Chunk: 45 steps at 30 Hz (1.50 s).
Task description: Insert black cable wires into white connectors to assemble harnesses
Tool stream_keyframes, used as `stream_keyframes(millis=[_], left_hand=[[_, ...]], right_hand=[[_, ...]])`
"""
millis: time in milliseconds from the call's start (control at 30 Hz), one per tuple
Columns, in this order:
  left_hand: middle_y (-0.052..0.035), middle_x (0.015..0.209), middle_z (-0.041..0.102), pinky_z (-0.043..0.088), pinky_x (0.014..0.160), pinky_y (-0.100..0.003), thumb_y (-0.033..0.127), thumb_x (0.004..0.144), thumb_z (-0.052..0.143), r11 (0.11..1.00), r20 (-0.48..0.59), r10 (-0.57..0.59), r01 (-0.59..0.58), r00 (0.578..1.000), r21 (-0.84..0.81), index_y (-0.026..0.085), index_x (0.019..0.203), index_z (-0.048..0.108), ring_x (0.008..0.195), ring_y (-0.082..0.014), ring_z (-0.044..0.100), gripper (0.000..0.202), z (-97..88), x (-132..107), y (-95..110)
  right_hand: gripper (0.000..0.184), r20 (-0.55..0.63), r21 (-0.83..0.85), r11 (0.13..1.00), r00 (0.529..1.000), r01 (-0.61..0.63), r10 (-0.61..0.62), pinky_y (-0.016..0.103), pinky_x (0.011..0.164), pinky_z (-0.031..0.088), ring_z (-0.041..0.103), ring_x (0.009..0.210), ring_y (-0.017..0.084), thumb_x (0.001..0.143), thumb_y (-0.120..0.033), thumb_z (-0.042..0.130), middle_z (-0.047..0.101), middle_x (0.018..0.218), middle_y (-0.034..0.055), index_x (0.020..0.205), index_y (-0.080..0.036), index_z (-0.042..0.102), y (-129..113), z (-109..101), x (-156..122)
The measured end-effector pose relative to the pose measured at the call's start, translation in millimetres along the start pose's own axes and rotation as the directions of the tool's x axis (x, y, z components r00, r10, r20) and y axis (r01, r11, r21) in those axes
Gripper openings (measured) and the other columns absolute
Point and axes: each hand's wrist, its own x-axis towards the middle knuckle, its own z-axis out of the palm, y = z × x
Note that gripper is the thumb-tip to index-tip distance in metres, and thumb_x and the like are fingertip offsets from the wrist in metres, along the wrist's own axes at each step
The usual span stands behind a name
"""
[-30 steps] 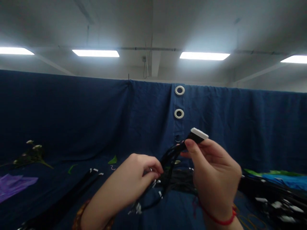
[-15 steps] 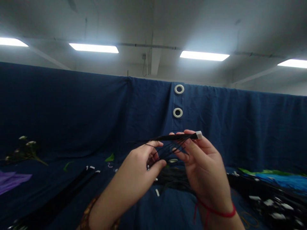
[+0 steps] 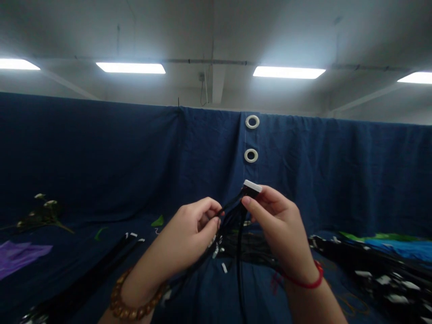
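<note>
My right hand [image 3: 278, 227] is closed on a white connector [image 3: 252, 186] at the end of a bundle of thin black wires [image 3: 236, 220]. It holds the connector up in front of the blue cloth. My left hand [image 3: 192, 231] is closed too, pinching some of those black wires just left of the connector. The wires hang down between the two hands toward the table. A bead bracelet is on my left wrist and a red string on my right.
A blue cloth [image 3: 101, 153] with two white eyelets [image 3: 252, 122] covers the table and the screen behind. More black wire harnesses [image 3: 371, 270] lie at the right, another black bundle [image 3: 101, 265] at the left. Flower stems [image 3: 40, 213] and purple paper [image 3: 20, 254] lie far left.
The wires were stretched level between my hands half a second ago. Now the connector is tipped up, my hands are closer together and the wires hang down.
</note>
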Motion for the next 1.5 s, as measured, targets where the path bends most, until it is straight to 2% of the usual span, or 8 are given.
stream_keyframes(millis=[433,600,767,900,1033,1167,1367,1500], left_hand=[[0.0016,0.050,0.049,0.037,0.041,-0.020,0.065,0.083,0.021,0.733,0.275,-0.088,0.249,0.957,-0.633,0.015,0.074,0.057,0.040,-0.0091,0.046,0.063,0.1,-0.9,-0.3],[0.0035,0.068,0.050,0.033,0.049,-0.018,0.040,0.080,0.057,0.889,0.208,-0.100,0.182,0.973,-0.419,0.017,0.079,0.055,0.052,-0.0063,0.040,0.023,1.9,-1.7,8.1],[0.0050,0.057,0.041,0.025,0.044,-0.019,0.037,0.086,0.046,0.962,0.156,-0.174,0.202,0.972,-0.185,0.017,0.074,0.057,0.052,-0.0084,0.032,0.026,-2.8,0.0,12.3],[0.0039,0.062,0.045,0.027,0.044,-0.018,0.040,0.082,0.053,0.947,0.093,-0.180,0.198,0.979,-0.254,0.016,0.079,0.060,0.052,-0.0080,0.034,0.025,-6.9,1.6,2.8],[0.0035,0.064,0.046,0.026,0.042,-0.017,0.039,0.080,0.056,0.916,0.177,-0.171,0.223,0.969,-0.333,0.015,0.082,0.062,0.051,-0.0071,0.034,0.025,-10.3,0.9,0.3],[0.0074,0.052,0.033,0.016,0.040,-0.018,0.041,0.083,0.051,0.927,0.100,-0.171,0.195,0.980,-0.320,0.015,0.080,0.059,0.045,-0.0068,0.023,0.027,-11.4,2.3,-1.5],[0.0084,0.046,0.029,0.014,0.041,-0.021,0.040,0.084,0.049,0.915,-0.104,-0.159,0.107,0.982,-0.388,0.015,0.075,0.057,0.043,-0.0071,0.021,0.027,-11.4,6.4,-9.6],[0.0083,0.046,0.028,0.014,0.041,-0.021,0.037,0.083,0.050,0.909,-0.219,-0.172,0.069,0.961,-0.411,0.015,0.073,0.056,0.042,-0.0068,0.021,0.024,-10.2,6.3,-11.0]], right_hand=[[0.014,0.130,0.079,0.997,0.992,-0.003,-0.007,0.024,0.057,0.046,0.057,0.062,0.013,0.079,-0.030,0.060,0.063,0.071,0.0011,0.081,-0.017,0.059,-3.7,4.5,-3.5],[0.009,-0.062,-0.007,0.997,0.996,0.070,-0.071,0.026,0.063,0.044,0.058,0.068,0.015,0.081,-0.026,0.058,0.063,0.072,0.0004,0.078,-0.018,0.058,-0.1,3.1,-3.2],[0.009,-0.116,-0.003,0.997,0.990,0.082,-0.082,0.029,0.070,0.044,0.059,0.071,0.016,0.082,-0.025,0.055,0.063,0.074,0.0013,0.079,-0.017,0.059,3.8,4.9,-0.1],[0.013,-0.101,0.058,0.997,0.994,0.042,-0.036,0.026,0.064,0.040,0.052,0.063,0.012,0.082,-0.022,0.055,0.056,0.063,-0.0019,0.069,-0.018,0.053,7.5,6.0,1.8],[0.024,0.091,0.207,0.972,0.991,-0.113,0.095,0.023,0.048,0.031,0.036,0.049,0.009,0.082,-0.026,0.049,0.036,0.053,-0.0057,0.061,-0.019,0.040,9.7,1.8,5.1],[0.022,0.367,0.295,0.899,0.907,-0.324,0.206,0.023,0.043,0.029,0.028,0.042,0.009,0.081,-0.035,0.044,0.018,0.052,-0.0085,0.065,-0.020,0.040,8.1,-7.2,7.8],[0.031,0.514,0.212,0.899,0.826,-0.382,0.230,0.018,0.036,0.016,0.015,0.038,0.004,0.075,-0.044,0.054,0.024,0.056,-0.0097,0.091,-0.018,0.049,7.2,-19.8,4.4],[0.024,0.501,-0.019,0.951,0.820,-0.310,0.277,0.019,0.042,0.027,0.035,0.045,0.006,0.071,-0.034,0.064,0.044,0.058,-0.0045,0.085,-0.015,0.058,13.6,-18.0,4.3]])
